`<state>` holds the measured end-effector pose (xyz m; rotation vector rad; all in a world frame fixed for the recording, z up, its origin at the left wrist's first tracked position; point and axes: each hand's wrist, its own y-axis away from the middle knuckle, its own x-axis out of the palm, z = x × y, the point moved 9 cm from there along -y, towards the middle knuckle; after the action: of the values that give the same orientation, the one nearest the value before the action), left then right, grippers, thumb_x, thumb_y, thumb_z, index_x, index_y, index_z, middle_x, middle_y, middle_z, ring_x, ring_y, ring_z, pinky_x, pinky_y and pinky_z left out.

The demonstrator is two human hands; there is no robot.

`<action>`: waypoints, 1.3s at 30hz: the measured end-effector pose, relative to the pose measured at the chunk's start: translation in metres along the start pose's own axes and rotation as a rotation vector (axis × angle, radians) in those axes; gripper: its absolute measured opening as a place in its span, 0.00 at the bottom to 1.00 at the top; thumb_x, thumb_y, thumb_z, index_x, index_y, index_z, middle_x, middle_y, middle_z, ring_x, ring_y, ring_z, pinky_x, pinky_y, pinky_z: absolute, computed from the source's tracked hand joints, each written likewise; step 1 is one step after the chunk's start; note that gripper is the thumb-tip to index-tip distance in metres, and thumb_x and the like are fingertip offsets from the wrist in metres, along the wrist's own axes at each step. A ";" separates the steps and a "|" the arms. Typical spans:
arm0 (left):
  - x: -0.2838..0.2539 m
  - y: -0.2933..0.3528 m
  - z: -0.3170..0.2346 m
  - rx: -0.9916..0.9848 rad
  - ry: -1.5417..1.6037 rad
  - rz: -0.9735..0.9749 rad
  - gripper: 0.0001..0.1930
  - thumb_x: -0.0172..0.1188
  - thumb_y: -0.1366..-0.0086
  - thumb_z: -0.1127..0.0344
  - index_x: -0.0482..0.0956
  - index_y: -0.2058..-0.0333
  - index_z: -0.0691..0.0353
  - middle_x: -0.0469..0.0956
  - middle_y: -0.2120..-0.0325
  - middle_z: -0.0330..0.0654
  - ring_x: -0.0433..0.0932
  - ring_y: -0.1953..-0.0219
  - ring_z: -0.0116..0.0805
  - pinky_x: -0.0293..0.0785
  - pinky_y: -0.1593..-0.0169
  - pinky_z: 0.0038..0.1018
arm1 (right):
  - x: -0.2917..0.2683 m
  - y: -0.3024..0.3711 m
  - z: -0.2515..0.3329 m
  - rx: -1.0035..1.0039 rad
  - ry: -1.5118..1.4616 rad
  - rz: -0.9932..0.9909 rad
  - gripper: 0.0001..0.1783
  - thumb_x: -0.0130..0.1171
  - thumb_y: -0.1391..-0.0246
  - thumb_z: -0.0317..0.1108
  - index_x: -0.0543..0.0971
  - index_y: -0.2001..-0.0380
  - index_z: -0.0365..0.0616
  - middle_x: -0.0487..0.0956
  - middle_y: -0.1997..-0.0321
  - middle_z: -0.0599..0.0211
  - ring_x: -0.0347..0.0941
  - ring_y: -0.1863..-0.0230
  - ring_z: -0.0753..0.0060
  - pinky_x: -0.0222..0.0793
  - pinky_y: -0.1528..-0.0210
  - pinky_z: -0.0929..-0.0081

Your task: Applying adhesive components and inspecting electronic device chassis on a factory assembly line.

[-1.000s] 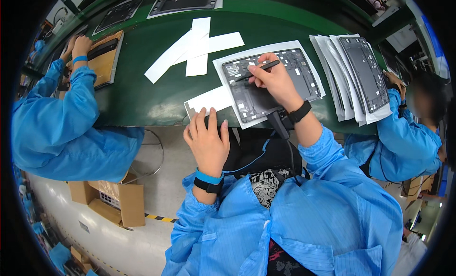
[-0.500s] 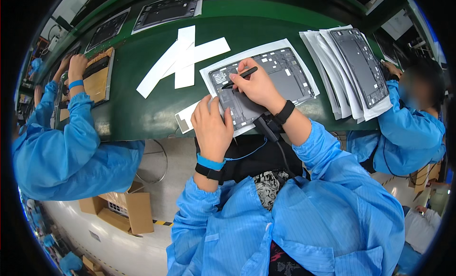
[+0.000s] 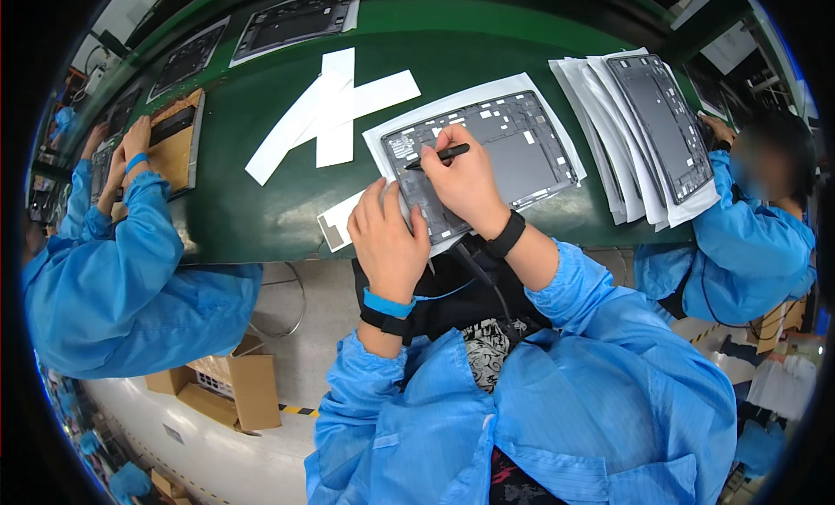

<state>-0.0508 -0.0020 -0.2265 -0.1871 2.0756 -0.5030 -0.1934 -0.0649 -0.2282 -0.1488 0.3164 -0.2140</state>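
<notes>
Pinching a slim black tool [image 3: 448, 157] between thumb and fingertips, the person's right hand [image 3: 463, 179] is closed over the left part of a dark, flat panel [image 3: 531, 157]. The tool slants down to the left, its tip at the panel's surface; whether it actually touches cannot be told. The panel lies on a white sheet [image 3: 529, 82] near the close edge of the green table [image 3: 235, 192], its upper face dotted with small white patches.

At the panel's near left corner is the left hand [image 3: 388, 244], palm down — fingers extended and slightly parted, the thumb apart from them. The palm is hidden, so whether it grips anything cannot be told. Beside its fingers, a white strip [image 3: 339, 216] shows on the table, partly covered by the hand. Beyond it, further white strips [image 3: 335, 105] lie crossed over one another.

To the right stands a stack of white sheets [image 3: 600, 131], with another dark panel [image 3: 661, 127] on top. Two more panels [image 3: 296, 22] lie toward the table's far side. A co-worker in a blue sleeve [image 3: 104, 305] sits at the left; another co-worker [image 3: 757, 227] sits at the right.
</notes>
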 end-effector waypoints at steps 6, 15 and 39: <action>-0.002 0.002 0.006 -0.019 -0.027 0.000 0.21 0.59 0.41 0.65 0.73 0.49 0.64 0.71 0.46 0.50 0.68 0.43 0.50 0.59 0.40 0.43 | 0.005 0.004 0.004 -0.016 -0.015 -0.006 0.10 0.60 0.47 0.30 0.68 0.71 0.40 0.72 0.85 0.63 0.71 0.82 0.70 0.64 0.78 0.70; 0.004 -0.014 -0.005 0.010 -0.105 0.068 0.24 0.58 0.40 0.64 0.72 0.45 0.66 0.71 0.48 0.49 0.68 0.45 0.49 0.63 0.44 0.42 | 0.005 0.004 0.002 -0.026 -0.021 -0.002 0.10 0.59 0.48 0.30 0.68 0.70 0.39 0.73 0.81 0.60 0.72 0.80 0.67 0.66 0.76 0.69; -0.032 0.053 0.043 -0.179 -0.123 0.007 0.26 0.59 0.36 0.49 0.74 0.41 0.50 0.53 0.36 0.67 0.50 0.33 0.70 0.52 0.35 0.56 | 0.114 0.030 0.032 -0.013 -0.115 0.558 0.11 0.62 0.47 0.34 0.76 0.73 0.35 0.78 0.79 0.65 0.74 0.77 0.79 0.69 0.73 0.78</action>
<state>0.0056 0.0440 -0.2435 -0.3081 1.9987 -0.2940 -0.0719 -0.0590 -0.2367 -0.0803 0.2347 0.3483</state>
